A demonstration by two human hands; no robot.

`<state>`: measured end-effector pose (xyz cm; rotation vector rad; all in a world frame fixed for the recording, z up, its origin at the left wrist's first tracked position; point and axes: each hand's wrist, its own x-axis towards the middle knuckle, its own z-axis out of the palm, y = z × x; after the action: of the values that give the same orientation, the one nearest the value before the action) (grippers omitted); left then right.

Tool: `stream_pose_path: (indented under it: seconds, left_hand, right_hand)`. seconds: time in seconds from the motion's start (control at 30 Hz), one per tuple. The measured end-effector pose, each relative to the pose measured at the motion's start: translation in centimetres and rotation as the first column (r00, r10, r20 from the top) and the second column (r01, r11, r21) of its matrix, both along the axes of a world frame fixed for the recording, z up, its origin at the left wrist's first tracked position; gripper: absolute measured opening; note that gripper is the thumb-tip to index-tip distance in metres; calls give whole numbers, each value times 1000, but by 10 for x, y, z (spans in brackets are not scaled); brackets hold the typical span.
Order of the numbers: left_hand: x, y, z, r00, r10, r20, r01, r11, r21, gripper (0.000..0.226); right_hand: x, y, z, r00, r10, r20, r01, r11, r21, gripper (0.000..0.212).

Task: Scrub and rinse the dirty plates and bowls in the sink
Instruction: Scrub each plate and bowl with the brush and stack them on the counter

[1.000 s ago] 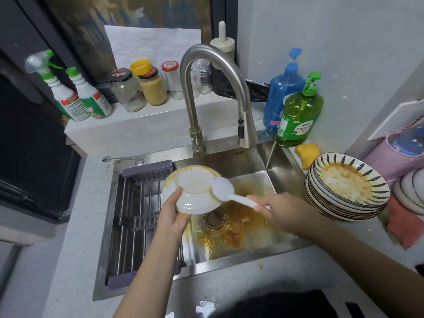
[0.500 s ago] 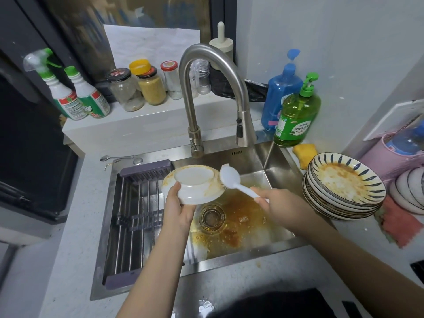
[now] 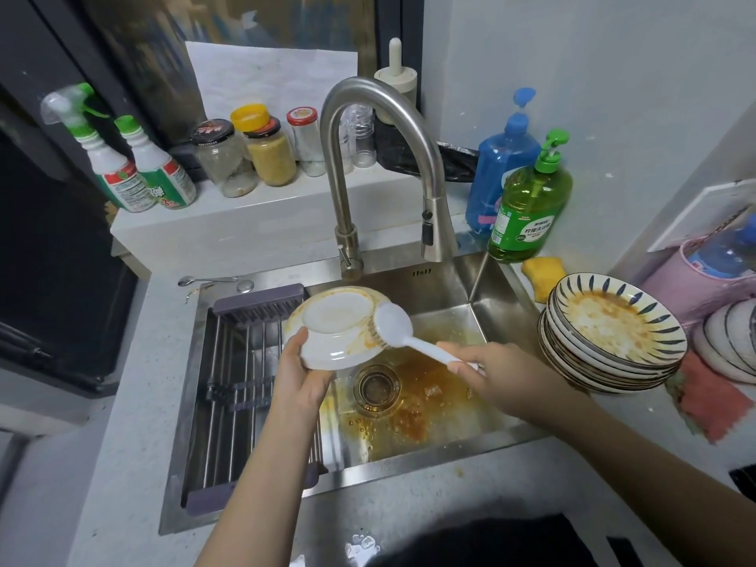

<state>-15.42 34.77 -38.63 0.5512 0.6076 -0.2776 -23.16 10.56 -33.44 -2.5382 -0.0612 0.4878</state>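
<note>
My left hand (image 3: pixel 300 378) holds a white bowl (image 3: pixel 335 327) upside down over the steel sink (image 3: pixel 482 288), its underside facing me and smeared with orange sauce along the right rim. My right hand (image 3: pixel 497 376) grips the handle of a white dish brush (image 3: pixel 394 325), whose bristled head presses against the bowl's right edge. Orange residue covers the sink floor around the drain (image 3: pixel 376 388). A stack of dirty blue-striped plates (image 3: pixel 613 333) stands on the counter right of the sink.
A tall curved faucet (image 3: pixel 347 178) rises behind the bowl. A metal drying rack (image 3: pixel 245 386) spans the sink's left part. Green dish soap (image 3: pixel 529 206), a blue pump bottle (image 3: pixel 501 165), a yellow sponge (image 3: pixel 542 272), jars and spray bottles line the back. A red cloth (image 3: pixel 707 407) lies right.
The brush head has slid from the bowl's lower right side up along its right rim, and the bowl has tilted slightly in my left hand.
</note>
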Motion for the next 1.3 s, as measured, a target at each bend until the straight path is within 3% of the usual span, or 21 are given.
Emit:
stream_pose_path:
  seconds: [0.2, 0.33, 0.43, 0.53, 0.67, 0.77, 0.8, 0.9, 0.97, 1.07, 1.17, 1.23, 1.3]
  left_hand:
    - [-9, 2, -8, 1000, -2, 11, 2, 1000, -9, 47]
    - [-26, -2, -19, 997, -57, 53, 60, 996, -69, 103]
    - [-41, -11, -25, 994, -97, 56, 102, 991, -85, 67]
    - [-52, -16, -31, 982, -179, 65, 183, 981, -67, 54]
    - [-53, -3, -33, 959, -270, 86, 269, 963, 22, 50]
    - [-47, 10, -37, 949, -305, 81, 300, 952, 65, 23]
    - [-44, 13, -35, 945, -315, 82, 310, 948, 68, 25]
    - [-31, 21, -32, 924, -358, 132, 358, 933, 22, 75]
    - [-25, 25, -31, 905, -402, 138, 400, 916, 41, 90]
    - [-21, 24, -28, 880, -463, 107, 448, 883, 141, 100]
    - [-18, 23, -28, 885, -454, 102, 424, 878, 221, 92]
    - [-16, 23, -29, 904, -414, 103, 377, 888, 264, 82]
    - [-16, 22, -30, 909, -401, 114, 361, 894, 267, 86]
  right_hand:
    - [18, -6, -25, 954, -297, -43, 298, 920, 257, 39]
    - [22, 11, -34, 863, -420, -282, 506, 730, 460, 47]
    - [25, 32, -41, 819, -415, -395, 572, 637, 517, 47]
    - [23, 43, -49, 808, -411, -422, 589, 595, 547, 41]
    - [27, 35, -50, 813, -375, -445, 576, 624, 528, 27]
    - [33, 32, -46, 834, -310, -456, 528, 686, 500, 24]
    - [35, 32, -45, 836, -304, -457, 525, 688, 502, 24]
    - [43, 26, -36, 843, -290, -452, 509, 701, 499, 26]
    - [48, 22, -29, 868, -257, -424, 457, 749, 480, 34]
    - [48, 22, -23, 926, -229, -301, 342, 848, 406, 46]
    - [40, 23, -16, 975, -216, -51, 222, 943, 247, 46]
    - [33, 22, -9, 988, -98, 115, 93, 994, 55, 43]
    - [26, 25, -4, 985, 61, 160, -50, 996, -74, 42]
